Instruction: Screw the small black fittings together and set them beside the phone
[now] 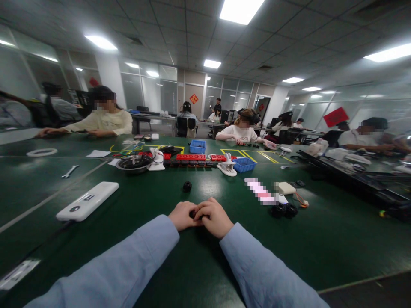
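My left hand and my right hand meet over the green table, their fingers curled together. A little of something dark shows between them, but the fingers hide what it is. Just beyond the hands lies a small round black part, touched by neither hand. To the right of my right hand, black round parts sit beside a cream-coloured box with thin wires.
A white power bank with a cable and a wrench lie left. Farther back are a dark bowl, red blocks, white clamps and blue bins. Black rails lie right. People sit across the table.
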Tool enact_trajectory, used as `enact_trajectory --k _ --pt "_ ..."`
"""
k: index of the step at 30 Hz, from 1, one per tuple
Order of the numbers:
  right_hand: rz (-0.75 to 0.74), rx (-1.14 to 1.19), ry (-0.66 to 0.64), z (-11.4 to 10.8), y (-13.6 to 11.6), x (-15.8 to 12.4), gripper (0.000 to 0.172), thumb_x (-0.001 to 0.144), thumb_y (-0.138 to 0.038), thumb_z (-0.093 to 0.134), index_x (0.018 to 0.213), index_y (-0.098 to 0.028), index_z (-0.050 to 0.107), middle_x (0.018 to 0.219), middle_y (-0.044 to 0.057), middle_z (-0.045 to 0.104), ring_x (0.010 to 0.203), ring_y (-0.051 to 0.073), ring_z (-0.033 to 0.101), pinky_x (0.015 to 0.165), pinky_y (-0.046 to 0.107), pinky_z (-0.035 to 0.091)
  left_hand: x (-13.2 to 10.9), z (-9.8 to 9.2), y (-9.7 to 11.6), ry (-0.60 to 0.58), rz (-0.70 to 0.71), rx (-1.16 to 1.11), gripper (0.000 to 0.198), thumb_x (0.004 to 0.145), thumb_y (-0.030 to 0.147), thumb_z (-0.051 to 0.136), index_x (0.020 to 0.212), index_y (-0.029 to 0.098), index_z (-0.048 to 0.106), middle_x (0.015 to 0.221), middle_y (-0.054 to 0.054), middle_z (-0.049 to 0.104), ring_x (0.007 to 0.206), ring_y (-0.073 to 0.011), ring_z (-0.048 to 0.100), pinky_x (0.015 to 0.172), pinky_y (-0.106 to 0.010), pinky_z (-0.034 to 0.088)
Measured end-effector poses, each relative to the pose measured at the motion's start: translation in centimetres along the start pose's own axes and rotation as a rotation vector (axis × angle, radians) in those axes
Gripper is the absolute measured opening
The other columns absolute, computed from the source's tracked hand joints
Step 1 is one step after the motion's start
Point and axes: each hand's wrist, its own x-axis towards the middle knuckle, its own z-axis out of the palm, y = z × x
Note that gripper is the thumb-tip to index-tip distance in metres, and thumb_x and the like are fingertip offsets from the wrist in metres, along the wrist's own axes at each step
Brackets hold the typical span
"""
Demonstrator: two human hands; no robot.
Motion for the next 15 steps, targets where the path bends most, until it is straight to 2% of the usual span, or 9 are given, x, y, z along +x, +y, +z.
enact_trajectory --k 10,15 --pt "-0.066 0.009 -0.014 0.1 -0.1 -0.2 0.039 0.060 0.008 0.044 0.061 -0.023 0.068 0.077 -0.003 0.070 0.068 0.015 0.045 0.069 0.029 0.037 0.0 0.0 -0.1 0.003 0.022 0.011 0.028 0.069 0.046 0.064 0.067 0.018 0.060 0.066 0.003 0.056 0.067 -0.0154 0.050 0.061 -0.025 0.033" --pt "-0.013 -0.019 0.075 -0.8 -0.6 -0.4 0.033 0.063 0.003 0.045 0.070 -0.021 0.067 0.081 -0.002 0.068 0.078 0.017 0.049 0.075 0.030 0.039 0.0 -0.2 0.0 -0.010 0.034 -0.005 0.032 0.070 0.050 0.063 0.067 0.018 0.059 0.067 0.003 0.056 0.068 -0.0157 0.051 0.063 -0.025 0.034"
